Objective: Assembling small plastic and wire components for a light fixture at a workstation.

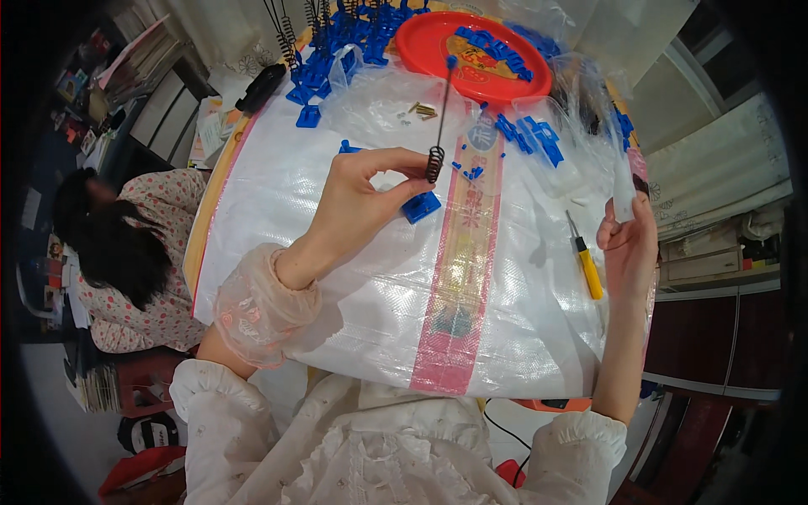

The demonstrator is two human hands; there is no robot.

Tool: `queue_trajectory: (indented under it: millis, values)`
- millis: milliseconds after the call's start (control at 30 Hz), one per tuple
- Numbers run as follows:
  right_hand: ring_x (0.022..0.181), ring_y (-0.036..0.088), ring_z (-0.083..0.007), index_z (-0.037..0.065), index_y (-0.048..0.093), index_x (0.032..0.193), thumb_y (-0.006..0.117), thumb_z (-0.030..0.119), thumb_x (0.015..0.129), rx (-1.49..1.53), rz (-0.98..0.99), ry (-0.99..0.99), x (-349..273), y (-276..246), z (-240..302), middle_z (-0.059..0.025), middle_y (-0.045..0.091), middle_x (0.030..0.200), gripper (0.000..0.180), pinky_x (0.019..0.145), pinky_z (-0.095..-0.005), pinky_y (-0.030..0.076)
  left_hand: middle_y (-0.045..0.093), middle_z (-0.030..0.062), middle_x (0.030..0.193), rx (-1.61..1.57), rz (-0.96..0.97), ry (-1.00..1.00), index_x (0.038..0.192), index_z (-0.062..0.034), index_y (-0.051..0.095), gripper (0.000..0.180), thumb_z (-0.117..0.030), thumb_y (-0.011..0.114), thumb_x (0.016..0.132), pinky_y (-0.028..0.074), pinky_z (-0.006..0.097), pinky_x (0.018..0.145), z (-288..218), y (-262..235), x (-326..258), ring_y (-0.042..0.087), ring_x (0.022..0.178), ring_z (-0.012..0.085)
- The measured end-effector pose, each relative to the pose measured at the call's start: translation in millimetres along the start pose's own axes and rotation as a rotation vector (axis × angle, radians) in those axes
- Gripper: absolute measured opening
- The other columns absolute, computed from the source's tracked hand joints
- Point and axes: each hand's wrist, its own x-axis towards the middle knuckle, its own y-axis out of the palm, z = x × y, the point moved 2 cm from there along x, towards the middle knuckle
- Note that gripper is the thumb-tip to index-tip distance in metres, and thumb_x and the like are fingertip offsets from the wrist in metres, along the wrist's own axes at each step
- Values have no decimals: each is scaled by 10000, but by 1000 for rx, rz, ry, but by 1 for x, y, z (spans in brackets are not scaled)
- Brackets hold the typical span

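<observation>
Between the thumb and fingers of my left hand [358, 189] is a black coil spring [435, 165]. A thin dark rod [443, 109] rises from the spring, with a small blue tip at its top. Just under these fingers lies a blue plastic base [421, 207], partly covered by the hand. At the table's right edge, my right hand [629, 244] has its fingers curled around the hanging end of a clear plastic bag [624, 195]; some fingertips are hidden. A yellow-handled screwdriver [589, 269] lies beside it on the white woven sheet [362, 311].
A red round tray [412, 50] holding blue parts stands at the back. Blue bases with upright springs [316, 71] crowd the far left. Brass-coloured pins [425, 110] lie on clear plastic, with small blue pieces [473, 173] nearby. Another person [135, 252] sits at the left.
</observation>
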Motion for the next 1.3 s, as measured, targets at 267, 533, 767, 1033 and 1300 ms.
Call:
queue_trajectory:
  millis: [267, 533, 767, 1033, 1300]
  values:
    - [514, 335, -69, 150, 540, 964, 606, 305, 1021, 261, -117, 281, -10, -13, -56, -26, 532, 809, 177, 495, -244, 290, 783, 81, 994, -35, 15, -10, 1028, 8, 774, 207, 36, 763, 823, 571, 268, 833, -4, 5, -1, 728, 896, 135]
    - [490, 286, -64, 179, 404, 755, 613, 341, 1025, 248, -148, 417, -15, 2, -74, 49, 334, 613, 378, 466, -251, 230, 779, 97, 997, -80, 61, 85, 1012, 5, 774, 209, 45, 774, 806, 575, 279, 820, -3, 11, -3, 730, 879, 147]
    - [496, 265, -75, 152, 434, 797, 537, 402, 1056, 106, -130, 387, -17, 20, -71, 52, 331, 595, 374, 475, -270, 221, 770, 112, 949, -91, 55, 96, 999, 17, 764, 215, 43, 790, 787, 568, 286, 788, -3, 15, -6, 727, 851, 170]
    - [489, 256, -54, 171, 429, 868, 572, 389, 1059, 40, -121, 310, -17, 18, -76, 61, 315, 586, 322, 463, -265, 185, 756, 118, 911, -151, 71, 95, 992, 25, 759, 212, 41, 795, 784, 556, 286, 765, 2, 20, -8, 710, 818, 166]
    - [482, 238, -40, 163, 455, 892, 563, 370, 1067, 15, -93, 262, -17, 24, -74, 70, 312, 583, 292, 458, -255, 171, 756, 113, 911, -152, 86, 73, 994, 27, 759, 203, 39, 788, 794, 552, 285, 766, 1, 20, -6, 708, 819, 162]
